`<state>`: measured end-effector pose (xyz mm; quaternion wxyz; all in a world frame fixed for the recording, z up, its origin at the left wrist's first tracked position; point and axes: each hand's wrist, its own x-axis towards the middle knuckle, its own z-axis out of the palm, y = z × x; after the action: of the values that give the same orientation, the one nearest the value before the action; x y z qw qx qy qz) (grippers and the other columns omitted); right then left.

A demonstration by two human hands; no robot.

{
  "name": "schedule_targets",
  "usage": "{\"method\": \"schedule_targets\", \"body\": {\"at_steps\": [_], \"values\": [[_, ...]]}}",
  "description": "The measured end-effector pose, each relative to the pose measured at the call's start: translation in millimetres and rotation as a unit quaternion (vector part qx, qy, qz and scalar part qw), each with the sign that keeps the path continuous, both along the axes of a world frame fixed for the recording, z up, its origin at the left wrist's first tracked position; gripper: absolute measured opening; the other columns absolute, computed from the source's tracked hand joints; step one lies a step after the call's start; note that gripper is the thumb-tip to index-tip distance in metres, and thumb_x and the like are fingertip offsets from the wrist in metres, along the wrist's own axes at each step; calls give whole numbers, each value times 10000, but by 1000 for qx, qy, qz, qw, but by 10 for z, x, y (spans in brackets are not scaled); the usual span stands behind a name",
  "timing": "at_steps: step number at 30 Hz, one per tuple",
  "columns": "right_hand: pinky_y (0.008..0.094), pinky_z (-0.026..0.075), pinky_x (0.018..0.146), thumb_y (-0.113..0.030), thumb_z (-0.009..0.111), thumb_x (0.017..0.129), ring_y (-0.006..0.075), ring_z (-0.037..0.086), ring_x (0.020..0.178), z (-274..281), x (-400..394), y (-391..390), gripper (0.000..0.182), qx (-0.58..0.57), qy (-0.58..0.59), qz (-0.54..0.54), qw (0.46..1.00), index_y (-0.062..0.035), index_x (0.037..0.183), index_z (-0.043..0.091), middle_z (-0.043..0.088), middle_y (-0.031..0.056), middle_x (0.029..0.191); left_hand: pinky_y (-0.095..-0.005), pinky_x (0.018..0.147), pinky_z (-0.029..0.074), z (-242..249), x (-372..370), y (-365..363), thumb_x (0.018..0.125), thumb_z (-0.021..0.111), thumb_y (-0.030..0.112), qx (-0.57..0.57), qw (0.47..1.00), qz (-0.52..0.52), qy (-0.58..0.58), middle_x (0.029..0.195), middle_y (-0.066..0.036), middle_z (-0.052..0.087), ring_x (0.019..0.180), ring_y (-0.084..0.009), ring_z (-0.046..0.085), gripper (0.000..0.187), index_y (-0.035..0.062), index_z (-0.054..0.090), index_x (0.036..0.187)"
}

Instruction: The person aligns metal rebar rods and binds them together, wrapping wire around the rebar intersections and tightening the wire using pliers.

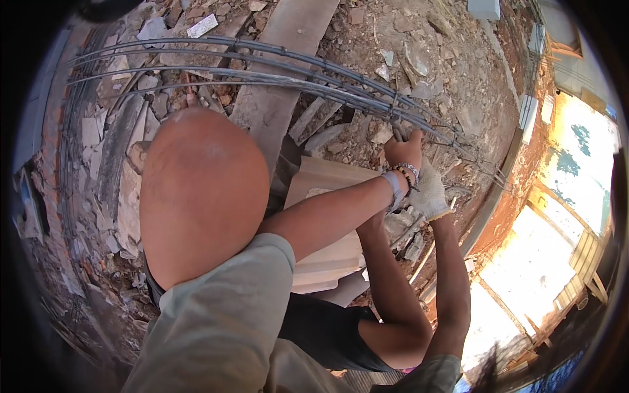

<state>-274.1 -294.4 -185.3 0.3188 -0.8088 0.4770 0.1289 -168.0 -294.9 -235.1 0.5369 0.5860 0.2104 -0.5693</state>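
My left hand (403,148), bare with bracelets (406,175) and a grey band at the wrist, is closed beside the bundle of thin steel bars (314,84). A small grey piece shows at its fingertips, too small to name. Just below and right of it is my right hand (430,191), in a pale knitted glove; its fingers are mostly hidden. A co-worker in a black sleeveless top (327,331) has a forearm (380,255) reaching toward the same spot, with the hand hidden behind my left wrist.
A bare knee (204,190) stands large at the left. Broken stones and rubble (426,65) cover the ground. A long plank (268,105) lies under the bars, and pale tile-like sheets (327,262) lie below the forearm. At the right are a reddish edge and a brightly sunlit floor (524,255).
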Motion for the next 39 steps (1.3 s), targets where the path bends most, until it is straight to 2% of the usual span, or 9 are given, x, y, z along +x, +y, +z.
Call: {"method": "schedule_targets", "body": {"at_steps": [4, 7, 11, 15, 18, 23, 28, 33, 39], "values": [[410, 521, 797, -211, 721, 795, 390, 653, 986, 332, 380, 195, 551, -23, 69, -50, 996, 7, 1254, 508, 670, 220, 1042, -360, 504, 482, 67, 56, 50, 829, 682, 319, 24, 998, -30, -57, 571, -75, 610, 469, -169, 574, 359, 31, 576, 642], [392, 517, 828, -215, 712, 814, 305, 667, 1008, 596, 505, 64, 554, 195, 77, -66, 976, 17, 1271, 502, 677, 159, 1092, -367, 496, 461, 112, 250, 234, 848, 690, 261, -147, 975, 43, 164, 543, -13, 537, 464, -144, 530, 316, 85, 540, 632], [410, 517, 894, -195, 697, 815, 309, 638, 1033, 651, 338, 25, 563, 575, -129, -285, 756, 54, 1278, 496, 641, 162, 1145, -349, 500, 428, 147, 485, 436, 856, 689, 196, -249, 920, 12, 302, 533, 45, 419, 474, -114, 453, 284, 137, 489, 662], [414, 543, 859, -225, 642, 846, 310, 657, 988, 376, 350, 687, 554, 533, -344, -495, 593, 87, 1278, 490, 633, 224, 1130, -335, 521, 415, 20, 751, 508, 861, 698, 233, -331, 849, -43, 409, 538, 57, 375, 483, -99, 418, 319, 157, 453, 671], [330, 517, 674, -205, 694, 828, 199, 633, 764, 488, 652, 716, 357, 435, -171, -481, 742, 37, 1071, 595, 648, 100, 894, -335, 579, 455, -298, 722, 487, 863, 705, 323, -399, 762, -83, 503, 568, 48, 411, 506, -111, 448, 325, 161, 471, 704], [361, 497, 638, -137, 683, 792, 183, 632, 707, 397, 512, 510, 200, 147, 66, -237, 958, -10, 931, 616, 609, 60, 723, -357, 690, 533, -122, 668, 527, 845, 704, 369, -321, 857, -82, 395, 698, -21, 577, 667, -187, 610, 292, 124, 550, 803], [497, 483, 792, -184, 643, 810, 498, 593, 931, 692, 714, 576, 298, -33, 197, -145, 969, 41, 998, 591, 646, 297, 924, -364, 645, 544, 162, 235, 580, 813, 714, 393, -178, 942, 57, 277, 710, -68, 647, 691, -230, 676, 335, 92, 577, 766], [469, 501, 812, -224, 680, 809, 459, 609, 1008, 643, 611, 537, 496, -22, 160, -73, 984, 3, 1228, 543, 655, 278, 1031, -411, 622, 505, 207, 81, 351, 768, 746, 358, 4, 991, -125, 52, 707, -160, 676, 634, -284, 670, 421, -50, 645, 749], [458, 506, 814, -250, 726, 772, 455, 613, 1016, 459, 216, 226, 526, -7, 158, 8, 987, -11, 1210, 558, 660, 272, 1025, -418, 735, 507, 172, -142, 160, 760, 732, 269, 46, 998, -37, 25, 839, -191, 701, 790, -329, 684, 349, -57, 651, 853]]}}
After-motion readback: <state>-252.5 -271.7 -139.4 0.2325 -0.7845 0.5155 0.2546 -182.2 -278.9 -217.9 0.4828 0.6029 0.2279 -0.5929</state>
